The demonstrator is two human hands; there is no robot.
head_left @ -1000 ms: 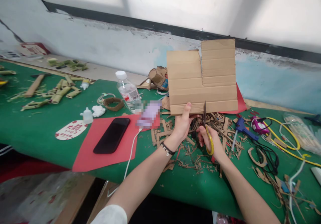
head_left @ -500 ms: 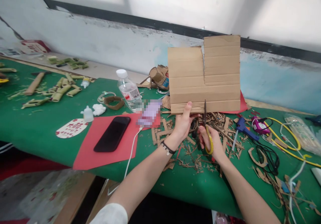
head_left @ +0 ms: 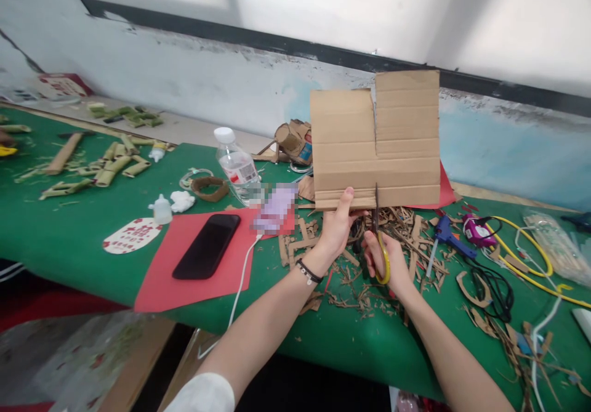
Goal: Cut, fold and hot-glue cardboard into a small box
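Observation:
A flat brown piece of cardboard is held up above the table, with a slit running down from its top edge. My left hand grips its lower edge, thumb on the near face and fingers behind. In my right hand is a pair of scissors with yellow handles, pointing upward. One blade lies in front of the cardboard at its bottom edge, roughly in line with the slit above. Some of the right fingers are hidden behind the handles.
Cardboard scraps litter the green table below. A blue glue gun and a yellow cable lie right. To the left are a black phone on red paper, a water bottle and a hammer.
The scissor blades have drawn closer together at the cardboard's bottom edge. The cardboard's right side has shifted slightly down and inward. My left hand is almost still.

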